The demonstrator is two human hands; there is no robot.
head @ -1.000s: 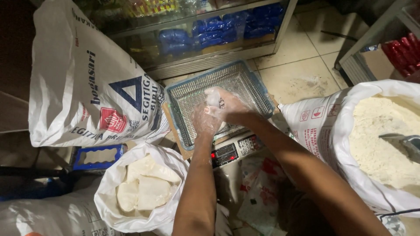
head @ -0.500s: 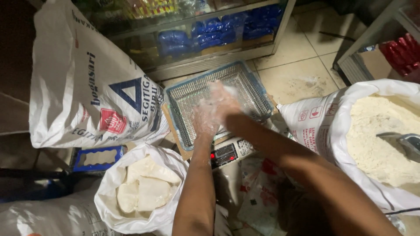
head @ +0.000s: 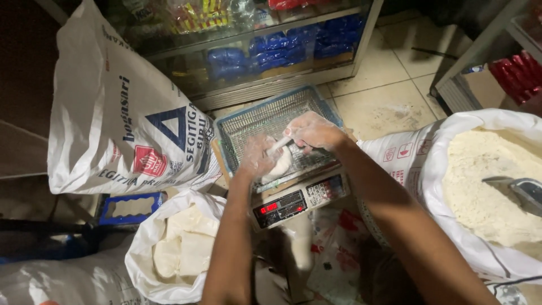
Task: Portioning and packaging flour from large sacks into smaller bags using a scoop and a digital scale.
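Standing open at the right, the big sack of flour [head: 485,181] holds a metal scoop [head: 522,192]; the blue basket [head: 248,121] rests on the digital scale [head: 299,200]. Over the basket, left hand [head: 257,158] and right hand [head: 313,131] pinch a small clear bag of flour [head: 280,161]; a loosened neck would likely spill powder through the mesh onto the scale.
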